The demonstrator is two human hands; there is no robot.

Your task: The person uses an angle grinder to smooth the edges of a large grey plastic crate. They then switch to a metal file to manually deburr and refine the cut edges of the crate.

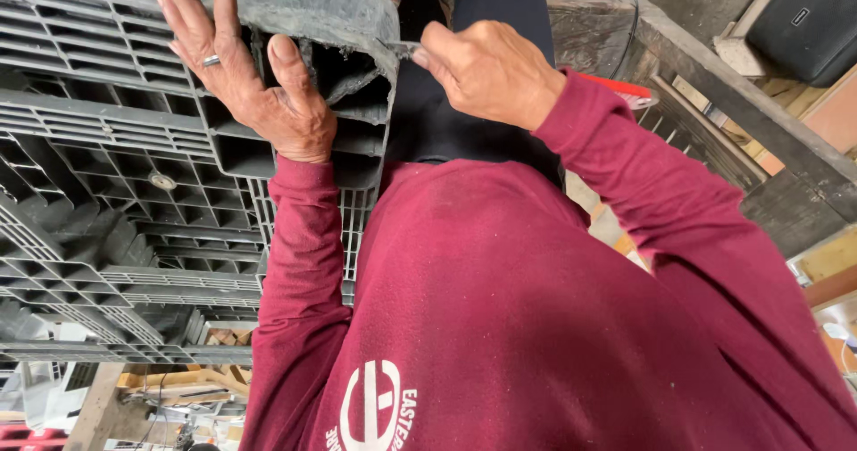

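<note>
A grey plastic pallet (107,121) with a ribbed grid of open cells fills the left side, held up close in front of me. My left hand (241,67), a ring on one finger, grips its torn corner block (339,22), fingers spread over the outside and thumb hooked into a cell. My right hand (491,71) is closed around a thin metal blade (403,49). The blade's tip touches the ragged edge of that corner block. Maroon sleeves and my maroon sweatshirt (500,326) cover the lower middle of the view.
Dark wooden beams and slats (732,121) run diagonally on the right. A black box (808,18) sits at the top right, and a red object (625,89) shows behind my right wrist. Wood scraps and clutter (170,388) lie at the bottom left.
</note>
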